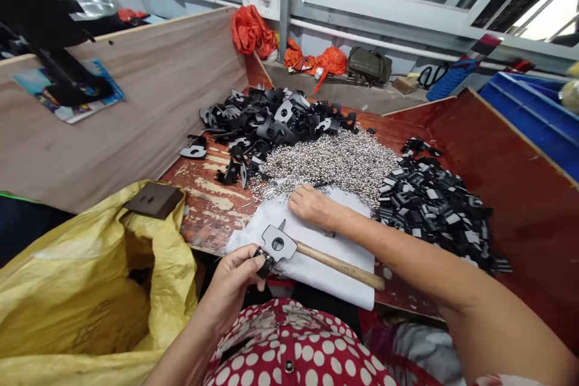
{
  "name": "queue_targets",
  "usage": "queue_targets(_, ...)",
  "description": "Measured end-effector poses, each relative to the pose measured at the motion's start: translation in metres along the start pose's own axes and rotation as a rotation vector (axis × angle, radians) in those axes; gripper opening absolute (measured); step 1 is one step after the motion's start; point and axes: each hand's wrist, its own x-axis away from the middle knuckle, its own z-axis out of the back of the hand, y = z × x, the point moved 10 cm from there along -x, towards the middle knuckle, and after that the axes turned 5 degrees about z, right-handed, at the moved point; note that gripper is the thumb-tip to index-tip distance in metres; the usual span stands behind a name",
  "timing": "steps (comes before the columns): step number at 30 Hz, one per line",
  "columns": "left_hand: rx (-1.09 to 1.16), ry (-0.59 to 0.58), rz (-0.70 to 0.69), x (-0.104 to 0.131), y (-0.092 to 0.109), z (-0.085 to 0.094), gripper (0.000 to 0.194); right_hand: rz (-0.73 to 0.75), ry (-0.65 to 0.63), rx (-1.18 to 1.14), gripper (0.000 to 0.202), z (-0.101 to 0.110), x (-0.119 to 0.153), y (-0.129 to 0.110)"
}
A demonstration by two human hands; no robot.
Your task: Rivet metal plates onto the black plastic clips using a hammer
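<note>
My left hand [239, 268] pinches a black plastic part with a flat grey plate [272, 234] that has a round hole in it. My right hand [308, 202] rests with curled fingers at the near edge of a heap of small shiny metal pins [337, 160]; whatever its fingertips grip is hidden. Between my hands a wooden tool handle [344, 266] lies on a white cloth [357, 297], its head mostly covered by the held part.
Black and grey plastic parts [271, 117] are heaped at the back left, smaller black clips [429, 205] at the right. A yellow sack [172, 259] hangs open at the left, a dark block [154, 199] on its rim. Wooden boards [181, 66] wall the table.
</note>
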Motion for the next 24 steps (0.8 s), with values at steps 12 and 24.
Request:
queue_targets(12,0.216,-0.027,-0.089,-0.006,0.016,-0.014,0.034,-0.504,0.653,-0.744,0.007,0.096,0.068,-0.039)
queue_targets(24,0.330,-0.015,-0.031,-0.005,-0.003,-0.029,0.030,-0.533,0.689,-0.556,0.012,0.095,0.049,-0.077)
